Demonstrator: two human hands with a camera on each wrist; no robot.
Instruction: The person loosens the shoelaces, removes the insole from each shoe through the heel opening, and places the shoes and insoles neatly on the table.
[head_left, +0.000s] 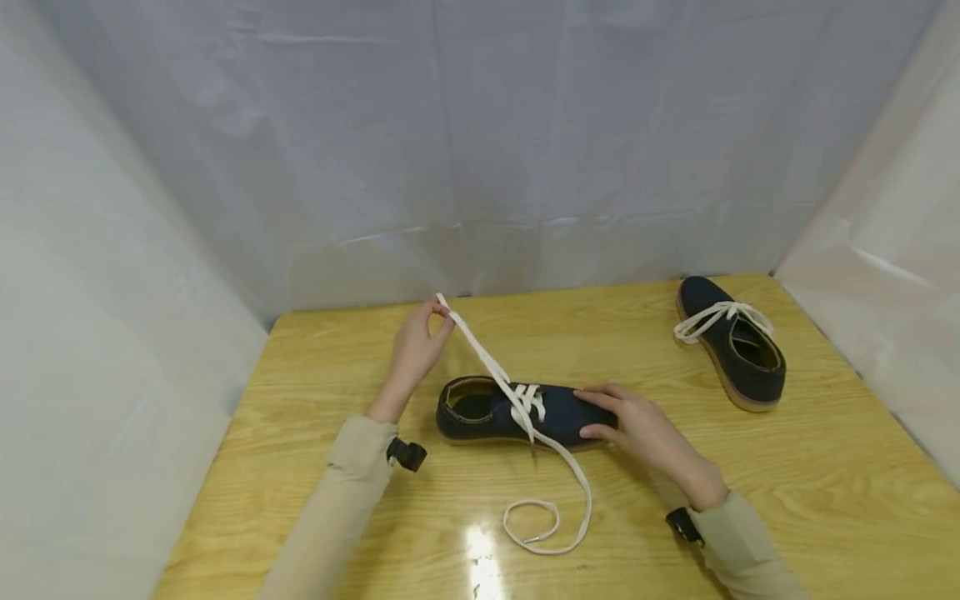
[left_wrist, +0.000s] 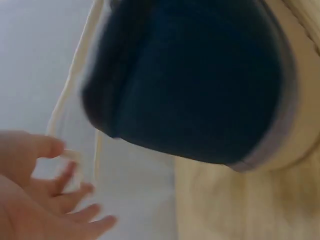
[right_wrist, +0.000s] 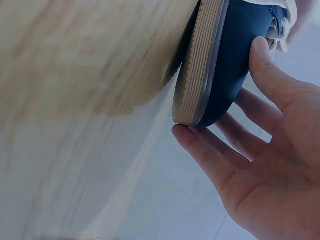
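A navy shoe (head_left: 558, 408) with a tan sole sits mid-table in the head view, heel to the left and toe to the right. My left hand (head_left: 420, 346) pinches a white shoelace (head_left: 480, 346) between thumb and fingers, drawing it taut up and left from the eyelets. Around the toe, my right hand (head_left: 648, 429) grips with thumb and fingers spread on either side. The right wrist view shows the ridged sole (right_wrist: 197, 70) and fingertips on the toe. A second lace end (head_left: 581, 492) runs over the shoe's near side and curls on the table.
Another navy shoe (head_left: 738, 350), its white laces tied in a bow, stands at the back right of the wooden table (head_left: 300, 467). Pale plastic sheeting (head_left: 510, 150) hangs behind the table and along both sides. Black wrist straps are on both arms.
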